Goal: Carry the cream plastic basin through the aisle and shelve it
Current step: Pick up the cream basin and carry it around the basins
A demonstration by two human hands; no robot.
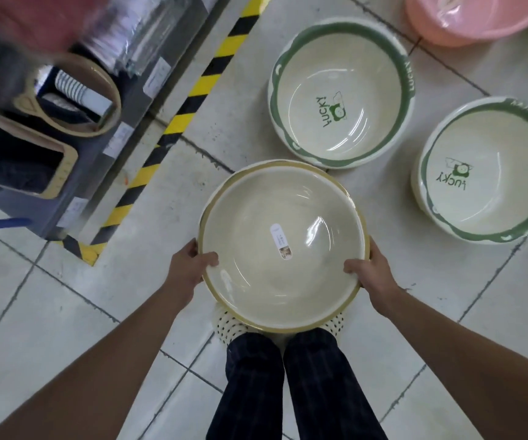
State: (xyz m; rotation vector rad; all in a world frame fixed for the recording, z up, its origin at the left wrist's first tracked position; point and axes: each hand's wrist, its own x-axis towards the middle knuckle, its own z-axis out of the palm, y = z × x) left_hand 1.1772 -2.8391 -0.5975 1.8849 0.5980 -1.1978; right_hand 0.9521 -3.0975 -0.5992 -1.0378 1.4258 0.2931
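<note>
The cream plastic basin (256, 217) with a tan rim and a white label inside is held level in front of my legs, above the tiled floor. My left hand (189, 265) grips its left rim, thumb over the inner edge. On the opposite rim my right hand (372, 268) grips the same way. A second rim shows just under the basin's far edge, so it may be a nested stack.
Two cream basins with green rims and "LUCKY" print (342, 100) (488, 173) stand on the floor ahead and to the right. A pink basin (472, 17) sits at the top right. A shelf unit (50, 128) with yellow-black floor tape (174, 122) along its base runs on the left.
</note>
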